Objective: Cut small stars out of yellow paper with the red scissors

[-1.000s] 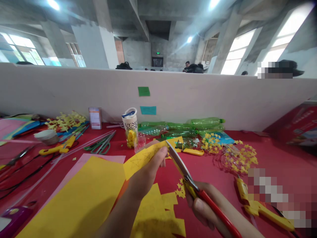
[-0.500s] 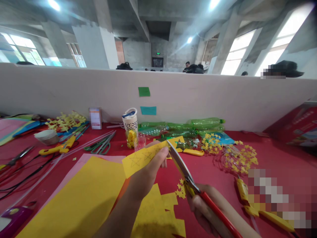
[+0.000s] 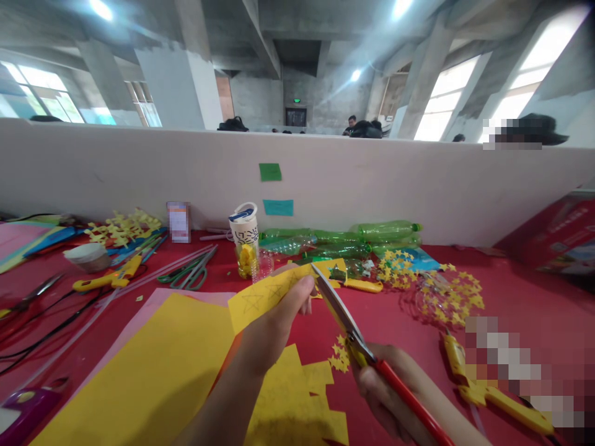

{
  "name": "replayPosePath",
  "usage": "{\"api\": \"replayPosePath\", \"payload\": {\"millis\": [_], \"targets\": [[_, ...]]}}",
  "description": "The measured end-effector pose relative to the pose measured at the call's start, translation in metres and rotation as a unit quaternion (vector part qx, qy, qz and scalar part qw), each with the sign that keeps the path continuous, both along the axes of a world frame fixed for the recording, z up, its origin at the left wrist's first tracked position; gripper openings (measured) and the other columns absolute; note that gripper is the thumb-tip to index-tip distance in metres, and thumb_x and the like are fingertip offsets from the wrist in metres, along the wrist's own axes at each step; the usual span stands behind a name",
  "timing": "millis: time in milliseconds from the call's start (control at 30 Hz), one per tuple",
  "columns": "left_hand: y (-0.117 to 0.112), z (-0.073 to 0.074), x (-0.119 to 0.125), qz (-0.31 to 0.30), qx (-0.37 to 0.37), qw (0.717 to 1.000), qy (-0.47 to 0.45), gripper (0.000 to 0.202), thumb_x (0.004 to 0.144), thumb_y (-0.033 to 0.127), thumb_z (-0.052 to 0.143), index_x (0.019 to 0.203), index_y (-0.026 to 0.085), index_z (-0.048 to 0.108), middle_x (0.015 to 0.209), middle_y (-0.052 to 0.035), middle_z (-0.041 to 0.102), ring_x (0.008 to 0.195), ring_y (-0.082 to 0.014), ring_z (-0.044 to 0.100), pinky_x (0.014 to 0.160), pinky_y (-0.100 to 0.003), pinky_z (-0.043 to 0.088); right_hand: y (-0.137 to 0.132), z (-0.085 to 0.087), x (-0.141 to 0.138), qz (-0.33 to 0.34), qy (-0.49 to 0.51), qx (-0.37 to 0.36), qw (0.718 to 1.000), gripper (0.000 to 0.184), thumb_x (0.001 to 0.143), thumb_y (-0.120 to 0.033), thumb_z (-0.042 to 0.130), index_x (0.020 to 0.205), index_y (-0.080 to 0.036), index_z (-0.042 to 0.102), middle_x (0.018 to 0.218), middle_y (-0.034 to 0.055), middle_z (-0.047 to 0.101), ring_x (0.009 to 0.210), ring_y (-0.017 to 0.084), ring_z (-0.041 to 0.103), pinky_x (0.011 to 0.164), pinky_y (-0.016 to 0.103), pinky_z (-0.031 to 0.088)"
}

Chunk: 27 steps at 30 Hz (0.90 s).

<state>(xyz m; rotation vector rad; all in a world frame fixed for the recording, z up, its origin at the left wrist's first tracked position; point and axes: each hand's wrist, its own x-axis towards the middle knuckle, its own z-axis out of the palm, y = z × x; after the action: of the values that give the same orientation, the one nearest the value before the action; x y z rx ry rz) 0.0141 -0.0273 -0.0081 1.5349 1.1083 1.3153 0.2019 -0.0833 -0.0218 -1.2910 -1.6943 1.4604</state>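
Note:
Pinched in my left hand [image 3: 274, 331] is a yellow paper strip [image 3: 253, 305] with stars drawn on it in pencil. My right hand [image 3: 383, 384] grips red-handled scissors [image 3: 346, 322], whose blades point up and left. The blade tips meet the strip beside my left thumb. Below the strip lie yellow paper pieces [image 3: 297, 396] with cut-out edges. A few small cut stars [image 3: 340, 354] rest on the table left of my right hand. The fingers of my left hand behind the strip are partly hidden.
Large yellow sheets [image 3: 153, 353] cover the left front. Green bottles [image 3: 388, 231], a cup [image 3: 243, 230] and a yellow cutter [image 3: 362, 285] stand or lie behind my hands. Star piles [image 3: 450, 294] and a yellow glue gun [image 3: 458, 359] are right; green scissors [image 3: 198, 272] lie left.
The paper strip and my left hand have shifted very slightly left. The scissors stay at nearly the same place on the strip.

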Motion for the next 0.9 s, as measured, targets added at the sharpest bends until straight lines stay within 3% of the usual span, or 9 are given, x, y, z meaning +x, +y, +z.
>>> {"api": "replayPosePath", "payload": {"millis": [333, 567, 900], "targets": [[0.007, 0.003, 0.005, 0.001, 0.03, 0.98, -0.199, 0.034, 0.083, 0.02, 0.054, 0.05, 0.018, 0.047, 0.05, 0.0024, 0.045, 0.052, -0.0108, 0.046, 0.056, -0.027, 0.04, 0.004, -0.002, 0.002, 0.037, 0.0, -0.004, 0.999, 0.054, 0.077, -0.075, 0.041, 0.066, -0.023, 0.035, 0.04, -0.0088, 0.04, 0.031, 0.004, 0.027, 0.032, 0.02, 0.017], [0.011, 0.004, -0.008, -0.043, 0.032, 0.988, -0.141, 0.034, 0.083, 0.018, 0.054, 0.049, 0.017, 0.048, 0.051, 0.0016, 0.049, 0.054, -0.0105, 0.049, 0.057, -0.025, 0.04, 0.004, -0.004, 0.012, 0.102, -0.033, 0.018, 0.994, 0.052, 0.085, -0.07, 0.034, 0.07, -0.02, 0.036, 0.049, -0.0066, 0.041, 0.04, 0.005, 0.034, 0.038, 0.019, 0.023], [0.013, 0.004, -0.015, -0.056, 0.009, 0.995, -0.087, 0.031, 0.081, 0.02, 0.056, 0.05, 0.018, 0.051, 0.053, 0.002, 0.052, 0.054, -0.0101, 0.05, 0.055, -0.024, 0.04, 0.005, 0.004, 0.015, 0.114, -0.052, 0.033, 0.992, 0.051, 0.085, -0.068, 0.038, 0.074, -0.018, 0.042, 0.053, -0.0047, 0.045, 0.044, 0.007, 0.036, 0.042, 0.021, 0.022]]}}
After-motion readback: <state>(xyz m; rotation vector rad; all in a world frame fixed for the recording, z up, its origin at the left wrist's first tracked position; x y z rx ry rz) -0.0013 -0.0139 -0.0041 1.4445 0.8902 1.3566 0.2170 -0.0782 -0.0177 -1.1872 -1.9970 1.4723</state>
